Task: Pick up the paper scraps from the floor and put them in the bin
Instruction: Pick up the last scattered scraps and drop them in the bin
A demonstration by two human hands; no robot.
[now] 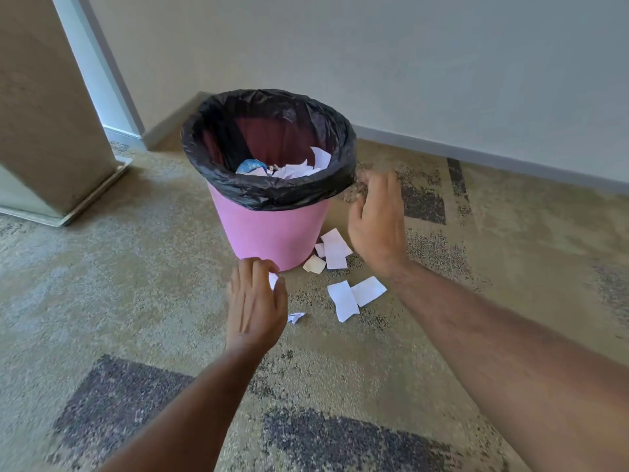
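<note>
Nearest the camera, the left hand (256, 303) hangs low in front of the pink bin (272, 229), its thumb and fingers (262, 270) pinching a small white scrap (273, 279) just at the bin's base. A crumpled bit (296, 317) lies on the carpet (136, 267) just beside that hand, on the near side of the bin. A little further right of it two flat white slips (355, 296) overlap on the floor, and closer to the bin's foot a small pile (331, 251) of white and cream pieces touches or nearly touches its wall. The right hand (376, 219) is raised beside the bin's black liner (269, 195), to its right; it is motion-blurred, fingers loosely spread, and appears to hold nothing. Inside the bin some white paper (299, 168) already rests on other rubbish. My judgement: the job is partly done, with one scrap in hand and at least six still on the floor.
</note>
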